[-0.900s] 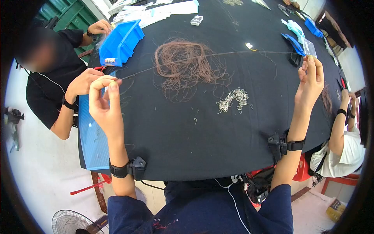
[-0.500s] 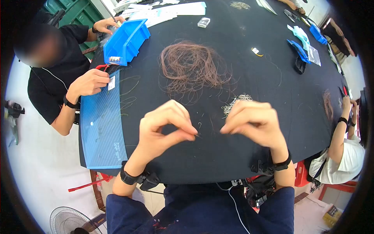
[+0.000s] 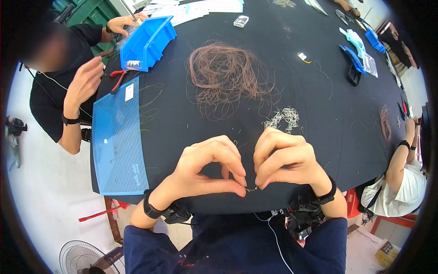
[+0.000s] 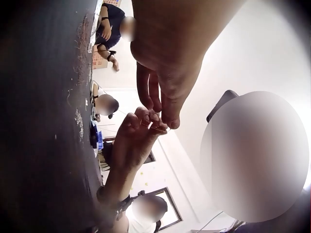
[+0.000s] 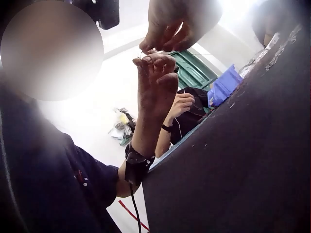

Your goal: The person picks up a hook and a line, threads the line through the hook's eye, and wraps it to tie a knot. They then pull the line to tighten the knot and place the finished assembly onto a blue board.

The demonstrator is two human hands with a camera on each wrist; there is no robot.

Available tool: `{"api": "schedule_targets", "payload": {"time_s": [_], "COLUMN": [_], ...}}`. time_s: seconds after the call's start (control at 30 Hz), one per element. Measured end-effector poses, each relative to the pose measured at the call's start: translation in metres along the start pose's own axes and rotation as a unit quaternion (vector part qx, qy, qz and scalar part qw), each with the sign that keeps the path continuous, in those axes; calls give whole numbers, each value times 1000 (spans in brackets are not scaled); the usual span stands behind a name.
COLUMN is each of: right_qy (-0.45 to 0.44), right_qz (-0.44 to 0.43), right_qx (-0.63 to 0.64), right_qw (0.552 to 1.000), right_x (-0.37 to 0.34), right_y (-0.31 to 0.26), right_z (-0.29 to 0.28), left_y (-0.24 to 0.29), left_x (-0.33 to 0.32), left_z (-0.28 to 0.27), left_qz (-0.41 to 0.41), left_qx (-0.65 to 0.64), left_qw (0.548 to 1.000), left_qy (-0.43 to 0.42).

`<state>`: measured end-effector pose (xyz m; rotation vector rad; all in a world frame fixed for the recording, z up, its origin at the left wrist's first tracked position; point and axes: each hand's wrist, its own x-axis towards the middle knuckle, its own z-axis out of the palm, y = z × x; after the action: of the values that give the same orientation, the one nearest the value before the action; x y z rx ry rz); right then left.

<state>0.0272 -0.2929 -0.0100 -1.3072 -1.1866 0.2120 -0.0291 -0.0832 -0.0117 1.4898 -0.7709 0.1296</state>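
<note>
Close together over the front of the black table, both hands pinch something small between thumb and fingertips. The left hand (image 3: 207,169) grips the end of a fine thread or hook; a short piece shows beside its thumb. In the right hand (image 3: 289,160) a tiny shiny tip, perhaps a hook, pokes out below the fingertips. The exact shapes are too small to tell. Behind the right hand lies a pile of silvery hooks (image 3: 289,118), and farther back a tangled bundle of brown thread (image 3: 219,68). In the left wrist view the fingertips of both hands nearly meet.
A blue translucent board (image 3: 118,146) lies at the left, with red-handled pliers (image 3: 118,82) and a blue bin (image 3: 148,43) behind. A person in black sits at the left, another in white at the right. Packets (image 3: 356,43) lie at the back right.
From wide apart with a thread stretched between them, the hands have come together and moved nearer the body. The person at the left has let go of the red-handled pliers.
</note>
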Motion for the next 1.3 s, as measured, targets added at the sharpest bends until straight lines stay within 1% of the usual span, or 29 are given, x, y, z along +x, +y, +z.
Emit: {"api": "schedule_targets", "payload": {"time_s": [0.03, 0.17, 0.33, 0.47, 0.57, 0.63, 0.73, 0.77, 0.8, 0.87, 0.97, 1.0, 1.07, 1.1, 1.13, 1.17, 1.2, 1.27, 1.3], "right_qy": [-13, -17, -15, -1, 18, 18, 80, 85, 101, 100, 78, 87, 101, 85, 44, 2, -43, -89, -110], "right_qz": [-14, -25, -27, -36, -48, -61, -19, -3, 6, 4, -2, 43, 134, 181, 209, 236, 262, 262, 263], "right_qx": [-7, 19, 48, 32, 2, -16, -23, -55, -56, -42, -23, 23, 116, 158, 189, 219, 246, 158, 124], "right_qw": [1000, 999, 998, 999, 999, 998, 996, 995, 993, 994, 997, 995, 979, 967, 959, 947, 932, 948, 951], "right_x": [1, 0, -3, -4, -7, -9, -9, -10, -14, -16, -15, -13, -9, -7, -8, -10, -10, -6, -8], "right_y": [0, -1, 2, 2, 2, 3, 1, 0, 3, 7, 14, 13, 9, 5, 5, 6, 6, 1, 2], "right_z": [-1, 4, 14, 16, 20, 19, 21, 18, 17, 15, 14, 16, 20, 21, 21, 20, 19, 19, 15], "left_y": [0, -2, -3, -7, -8, -9, -9, -9, -9, -12, -11, -9, -6, -2, 2, 7, 15, 31, 38], "left_x": [0, -1, -2, -3, -4, -4, -2, -1, -2, -4, -2, -2, 1, 3, 4, 5, 5, -1, -7], "left_z": [0, 5, 11, 12, 13, 14, 13, 13, 12, 10, 9, 7, -1, -7, -14, -20, -23, -29, -32], "left_qz": [-1, -2, 12, 33, 39, 19, -18, -33, -36, -44, -48, -50, -41, -25, -10, -8, -13, -11, -18], "left_qx": [-9, -41, -45, -36, -26, -6, 10, 13, 4, -16, 1, 9, 71, 130, 190, 275, 322, 437, 469], "left_qw": [1000, 999, 999, 998, 999, 1000, 1000, 999, 999, 998, 998, 998, 996, 991, 982, 960, 944, 894, 876], "left_qy": [-6, -21, -23, -25, -9, -8, -20, -26, -31, -38, -32, -29, -17, 0, 19, 45, 72, 95, 111]}}
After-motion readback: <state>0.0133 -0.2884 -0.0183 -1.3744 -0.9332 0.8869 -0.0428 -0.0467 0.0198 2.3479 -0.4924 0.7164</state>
